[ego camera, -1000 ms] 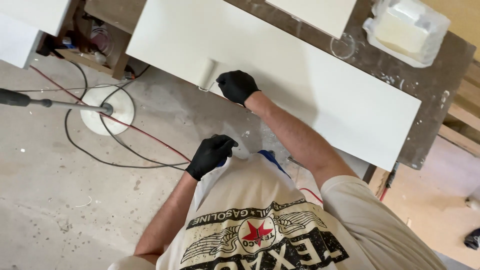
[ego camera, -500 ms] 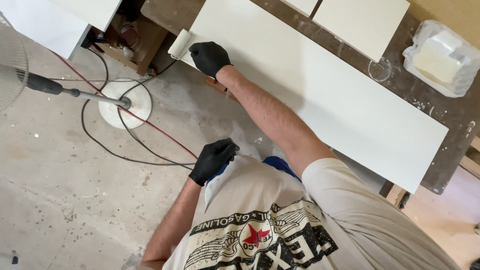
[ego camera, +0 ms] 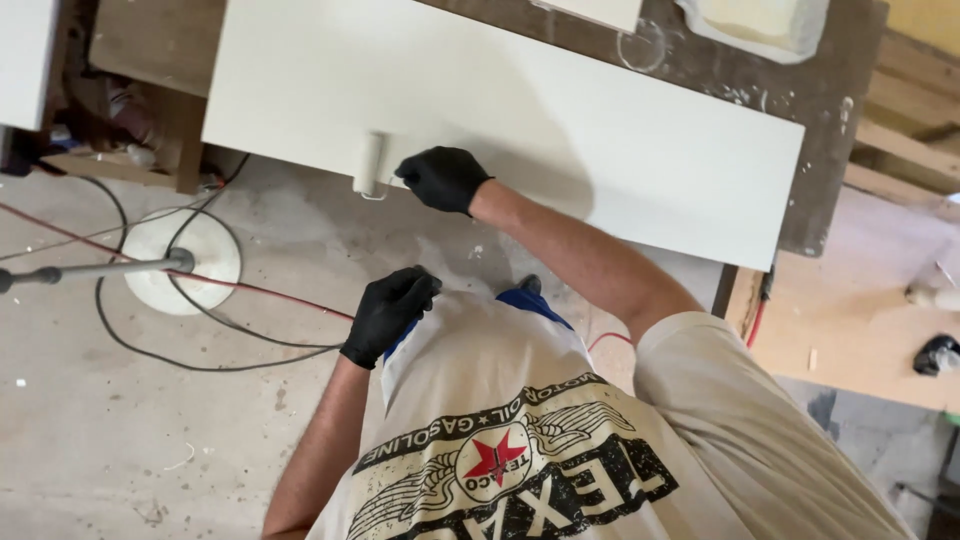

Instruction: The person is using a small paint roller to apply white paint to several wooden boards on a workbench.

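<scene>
White paint is covering the board [ego camera: 560, 120] at upper centre while the right hand [ego camera: 442, 178], clamped on a small roller [ego camera: 371, 165], is working its lower-left edge and the left hand [ego camera: 388, 312] is hanging loosely curled, holding nothing.

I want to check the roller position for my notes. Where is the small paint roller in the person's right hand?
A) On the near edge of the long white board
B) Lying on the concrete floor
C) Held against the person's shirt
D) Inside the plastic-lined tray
A: the right hand in a black glove holds the paint roller against the near edge of the white board.
</scene>
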